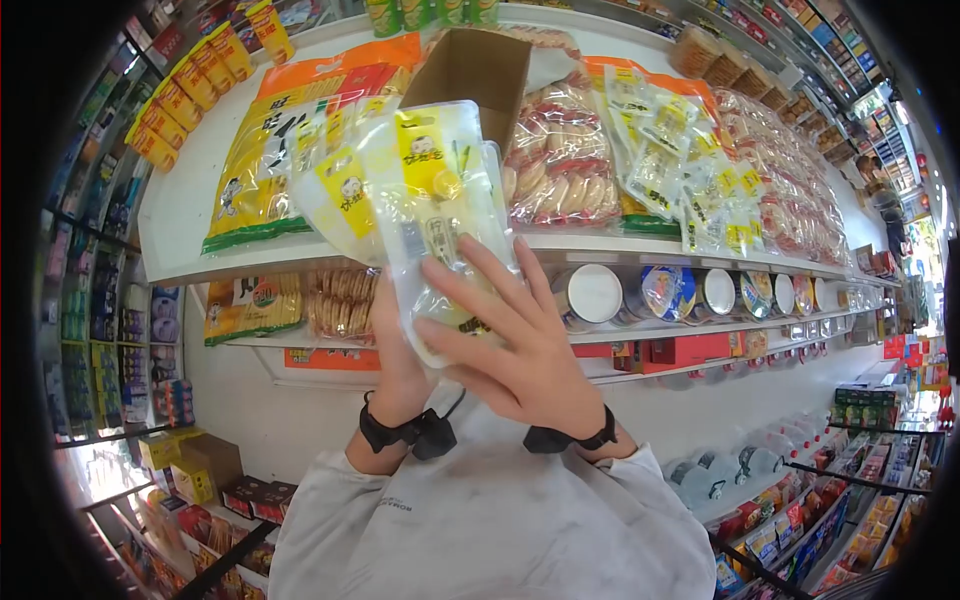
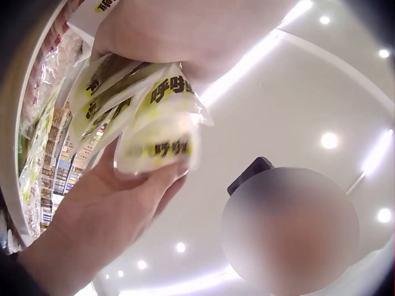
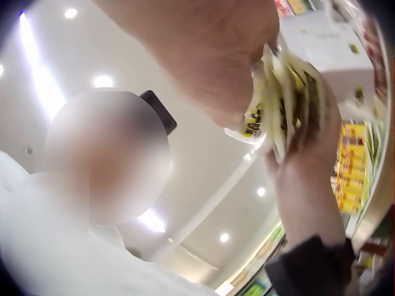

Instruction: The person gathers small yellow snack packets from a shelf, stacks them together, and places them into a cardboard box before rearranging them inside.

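Note:
Both hands hold a fanned bunch of flat, clear snack packets with yellow labels, raised in front of the shelf. My left hand grips the bunch low on its left side, its fingers mostly hidden behind the packets. Spread over the front lower right, the fingers of my right hand lie across the foremost packet. In the left wrist view the right hand has its thumb against the lower edge of the packets. The right wrist view shows several packets stacked face to face between the hands.
Behind the packets stands an open cardboard box on the white shelf. A large yellow bag lies left of it, bagged round crackers right, then a pile of similar small packets. Tubs line the lower shelf.

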### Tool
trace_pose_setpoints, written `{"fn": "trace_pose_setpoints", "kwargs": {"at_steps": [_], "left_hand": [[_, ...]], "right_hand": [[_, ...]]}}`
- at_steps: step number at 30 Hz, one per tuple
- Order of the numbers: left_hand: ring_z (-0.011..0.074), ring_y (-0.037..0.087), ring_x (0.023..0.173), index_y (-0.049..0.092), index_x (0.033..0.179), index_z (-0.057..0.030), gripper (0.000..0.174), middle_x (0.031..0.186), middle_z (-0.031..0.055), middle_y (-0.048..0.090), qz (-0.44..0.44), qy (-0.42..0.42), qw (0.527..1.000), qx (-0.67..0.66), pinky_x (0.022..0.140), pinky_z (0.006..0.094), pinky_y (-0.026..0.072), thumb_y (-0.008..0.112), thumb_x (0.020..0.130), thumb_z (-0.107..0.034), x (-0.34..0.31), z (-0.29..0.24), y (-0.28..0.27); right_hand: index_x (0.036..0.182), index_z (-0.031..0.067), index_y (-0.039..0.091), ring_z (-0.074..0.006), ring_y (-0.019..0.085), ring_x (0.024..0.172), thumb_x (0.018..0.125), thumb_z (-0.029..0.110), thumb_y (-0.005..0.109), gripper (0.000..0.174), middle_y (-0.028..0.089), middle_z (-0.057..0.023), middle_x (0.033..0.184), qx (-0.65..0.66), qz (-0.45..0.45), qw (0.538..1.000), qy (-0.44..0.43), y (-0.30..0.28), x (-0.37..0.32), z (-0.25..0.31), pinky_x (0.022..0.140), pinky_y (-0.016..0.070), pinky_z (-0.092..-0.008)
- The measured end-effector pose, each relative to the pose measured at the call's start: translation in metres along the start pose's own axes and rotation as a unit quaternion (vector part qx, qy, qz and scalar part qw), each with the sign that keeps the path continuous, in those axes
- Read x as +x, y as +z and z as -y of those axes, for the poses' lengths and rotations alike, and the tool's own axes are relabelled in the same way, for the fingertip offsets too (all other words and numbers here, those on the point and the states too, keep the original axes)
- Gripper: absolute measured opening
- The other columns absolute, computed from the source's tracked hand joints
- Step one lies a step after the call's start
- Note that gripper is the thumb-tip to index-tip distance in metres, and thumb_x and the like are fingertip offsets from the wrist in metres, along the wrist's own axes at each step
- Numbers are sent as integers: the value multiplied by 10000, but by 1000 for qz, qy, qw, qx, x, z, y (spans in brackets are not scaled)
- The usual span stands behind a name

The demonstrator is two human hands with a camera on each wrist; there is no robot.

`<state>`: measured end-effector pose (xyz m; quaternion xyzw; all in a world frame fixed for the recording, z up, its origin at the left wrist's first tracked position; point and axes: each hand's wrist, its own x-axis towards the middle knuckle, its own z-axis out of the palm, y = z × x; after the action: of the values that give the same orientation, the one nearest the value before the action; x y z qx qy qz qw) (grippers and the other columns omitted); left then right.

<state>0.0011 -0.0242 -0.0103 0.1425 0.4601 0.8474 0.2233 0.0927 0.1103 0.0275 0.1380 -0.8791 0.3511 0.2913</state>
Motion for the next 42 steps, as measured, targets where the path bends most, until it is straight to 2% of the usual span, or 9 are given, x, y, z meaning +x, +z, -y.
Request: {"fn": "trace_pose_setpoints", "kwargs": {"at_steps": [4, 12, 14, 16, 19, 27, 31, 37, 42], "left_hand": [[267, 560, 1355, 401, 1563, -21, 506, 1522, 170, 520, 59, 25, 972, -227, 1149, 423, 468, 502, 1116, -236, 8, 3, -12], [201, 623, 1221, 534, 1448, -31, 496, 1412, 109, 582, -118, 33, 992, -5, 1016, 360, 534, 698, 998, -160, 9, -29, 20], [175, 677, 1128, 554, 1405, -19, 510, 1306, 83, 663, -183, 65, 980, -27, 950, 335, 573, 769, 953, -115, 11, -24, 19], [164, 676, 1126, 583, 1375, -16, 470, 1274, 79, 681, -211, 102, 972, 12, 952, 334, 571, 771, 952, -96, 9, -10, 14], [154, 678, 1122, 636, 1310, -7, 405, 1241, 78, 701, -195, 88, 973, 92, 948, 332, 573, 786, 937, -50, 0, -4, 17], [162, 708, 1046, 643, 1287, 20, 368, 1210, 84, 723, -55, 184, 967, 166, 884, 305, 592, 765, 943, -26, 6, -10, 23], [235, 651, 1241, 521, 1455, 6, 478, 1390, 168, 634, -70, 69, 994, -52, 1036, 418, 544, 571, 1070, -272, -5, 1, 11], [393, 521, 1413, 298, 1635, -55, 778, 1555, 247, 484, -89, 130, 962, -222, 1187, 534, 411, 267, 1083, -602, 13, -9, 26], [435, 493, 1423, 225, 1672, -127, 922, 1587, 228, 446, 60, 186, 932, -305, 1214, 532, 372, 268, 1025, -783, 15, -7, 12]], "right_hand": [[1306, 127, 655, -443, 414, 1517, 869, 100, 766, 452, 576, -140, 1538, 48, 9, 999, -1, 1, 3, -14, 1245, 215, -666], [1619, 109, 324, -357, 322, 1567, 936, 112, 768, 814, 294, -190, 1685, 209, -184, 952, 130, 26, -3, -16, 1227, 325, -575], [1651, 104, 253, -330, 333, 1559, 997, 133, 705, 796, 278, -171, 1691, 384, -167, 874, 249, 21, -9, -14, 1211, 360, -558], [1664, 87, 197, -312, 368, 1540, 1066, 122, 602, 723, 302, -139, 1690, 593, -112, 711, 361, 14, -11, -11, 1199, 374, -556], [1645, 63, 221, -265, 455, 1472, 1108, 129, 535, 626, 399, -116, 1621, 665, -96, 649, 358, 12, -6, -3, 1133, 467, -487], [1555, 22, 282, -194, 503, 1368, 1088, 108, 595, 569, 512, -138, 1465, 551, -134, 754, 332, 20, -10, -11, 1075, 500, -388], [1561, -19, 259, -226, 469, 1395, 1064, 91, 619, 624, 500, -171, 1461, 439, -215, 828, 273, 26, 3, -13, 1126, 445, -406], [1559, -49, 282, -308, 510, 1325, 938, 70, 757, 791, 491, -217, 1403, 77, -154, 983, 58, 33, 9, -1, 1103, 437, -422], [1559, -38, 367, -399, 555, 1215, 862, 95, 847, 856, 523, -247, 1390, 160, -204, 965, 33, 53, 18, -9, 1026, 475, -453]]}}
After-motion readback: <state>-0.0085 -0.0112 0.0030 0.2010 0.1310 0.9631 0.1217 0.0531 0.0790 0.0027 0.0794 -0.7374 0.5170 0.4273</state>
